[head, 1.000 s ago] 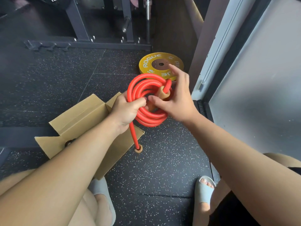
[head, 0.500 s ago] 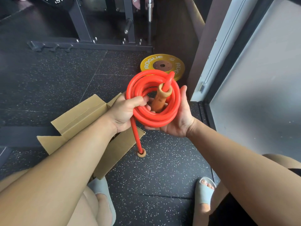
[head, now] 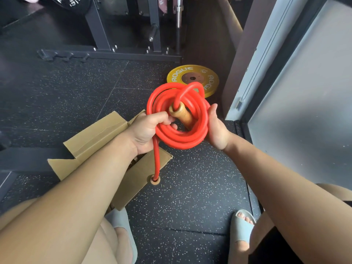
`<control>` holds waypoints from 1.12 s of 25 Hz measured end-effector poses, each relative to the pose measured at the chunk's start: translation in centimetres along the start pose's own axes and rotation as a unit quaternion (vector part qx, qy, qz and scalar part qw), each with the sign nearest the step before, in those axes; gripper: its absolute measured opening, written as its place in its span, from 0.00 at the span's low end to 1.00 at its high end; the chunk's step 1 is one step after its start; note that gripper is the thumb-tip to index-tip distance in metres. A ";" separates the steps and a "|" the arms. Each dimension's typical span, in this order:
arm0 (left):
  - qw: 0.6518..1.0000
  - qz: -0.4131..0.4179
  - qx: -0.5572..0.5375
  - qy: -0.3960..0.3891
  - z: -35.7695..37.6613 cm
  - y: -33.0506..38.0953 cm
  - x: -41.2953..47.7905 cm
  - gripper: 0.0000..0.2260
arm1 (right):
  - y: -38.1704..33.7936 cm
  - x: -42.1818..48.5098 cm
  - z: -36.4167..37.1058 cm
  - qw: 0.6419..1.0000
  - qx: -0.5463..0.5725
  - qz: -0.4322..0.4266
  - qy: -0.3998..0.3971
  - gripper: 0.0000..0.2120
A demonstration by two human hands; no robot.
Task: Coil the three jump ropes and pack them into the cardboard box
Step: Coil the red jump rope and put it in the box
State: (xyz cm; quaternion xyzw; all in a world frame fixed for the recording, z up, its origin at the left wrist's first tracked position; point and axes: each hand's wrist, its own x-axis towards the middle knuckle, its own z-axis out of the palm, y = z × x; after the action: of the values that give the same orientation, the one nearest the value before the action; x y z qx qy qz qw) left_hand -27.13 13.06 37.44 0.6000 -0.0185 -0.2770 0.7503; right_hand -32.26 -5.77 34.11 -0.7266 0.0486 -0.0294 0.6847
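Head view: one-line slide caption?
Left hand and right hand hold a coiled red jump rope near the open cardboard box, one wooden handle dangling.

- A coiled red jump rope [head: 179, 134] was gripped at its left side by the left hand [head: 146, 132] and cupped at its right by the right hand [head: 217, 130].
- One wooden handle [head: 181, 114] was seen inside the coil; the other handle [head: 154, 181] was hung below, over the open cardboard box [head: 95, 138].
- A yellow weight plate [head: 192, 73] was seen beyond on the speckled floor [head: 190, 187].

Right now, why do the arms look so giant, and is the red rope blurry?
Head view: the wide-angle lens swells the forearms close to the camera; the red rope, in the left hand and right hand, is sharp; the rack at top is dim.
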 end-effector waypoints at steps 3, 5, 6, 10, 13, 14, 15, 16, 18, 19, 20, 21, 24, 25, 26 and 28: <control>0.998 -0.044 0.015 -0.036 0.1 0.9 0.0 0.07 | -2.3 -1.0 0.6 0.999 -0.012 0.004 0.031 0.22; 0.997 -0.063 0.004 -0.050 0.2 1.2 0.0 0.06 | -2.3 -1.4 1.3 0.997 -0.055 -0.046 -0.020 0.42; 0.997 -0.065 -0.011 -0.050 0.2 1.3 -0.1 0.07 | -2.2 -1.4 1.3 0.997 -0.066 -0.037 -0.024 0.52; 0.993 -0.054 -0.080 -0.063 0.0 0.9 0.1 0.06 | -1.3 -0.8 1.5 0.994 -0.075 -0.082 -0.021 0.67; 0.991 -0.045 -0.092 -0.083 0.2 0.7 -0.1 0.07 | 2.1 -0.1 0.7 0.964 -0.193 -0.182 0.007 0.46; 0.990 -0.050 -0.091 -0.095 0.3 0.6 -0.2 0.06 | 2.8 0.5 -0.1 0.952 -0.233 -0.198 -0.015 0.42; 0.989 -0.054 -0.087 -0.103 0.4 0.5 -0.3 0.06 | 3.1 0.7 -0.6 0.936 -0.287 -0.202 -0.024 0.41; 0.989 -0.060 -0.087 -0.107 0.3 0.5 -0.2 0.07 | 2.7 0.7 -1.0 0.914 -0.337 -0.228 -0.012 0.40; 0.990 -0.072 -0.075 -0.094 -0.3 0.7 0.3 0.10 | 2.4 1.0 -2.1 0.872 -0.409 -0.268 0.003 0.38; 0.992 -0.078 -0.057 -0.081 -0.7 1.0 0.6 0.11 | 2.1 1.1 -2.6 0.855 -0.456 -0.247 0.008 0.35; 0.994 -0.085 -0.033 -0.067 -0.9 1.3 0.7 0.10 | 1.9 1.3 -3.0 0.842 -0.495 -0.215 0.012 0.31; 0.995 -0.085 0.002 -0.047 -1.1 1.5 0.8 0.06 | 1.6 1.4 -3.3 0.832 -0.523 -0.186 0.005 0.28; 0.995 -0.071 0.068 0.011 -1.2 1.5 0.9 0.10 | 1.1 1.4 -4.3 0.821 -0.555 -0.126 -0.041 0.28; 0.995 -0.061 0.072 0.016 -1.2 1.4 1.0 0.12 | 1.0 1.3 -4.4 0.844 -0.522 -0.104 -0.075 0.25; 0.996 -0.056 0.074 0.019 -1.2 1.2 1.0 0.12 | 1.2 1.3 -4.3 0.891 -0.433 -0.064 -0.122 0.18; 0.995 -0.059 0.080 0.011 -1.2 0.8 1.0 0.04 | 1.3 1.1 -3.9 0.954 -0.208 0.014 -0.216 0.12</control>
State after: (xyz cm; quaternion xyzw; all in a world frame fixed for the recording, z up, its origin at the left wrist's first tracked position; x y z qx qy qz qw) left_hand -25.54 13.81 37.54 0.6613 0.0031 -0.3118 0.6823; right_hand -31.67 -9.80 33.07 -0.8414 -0.0852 0.1479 0.5128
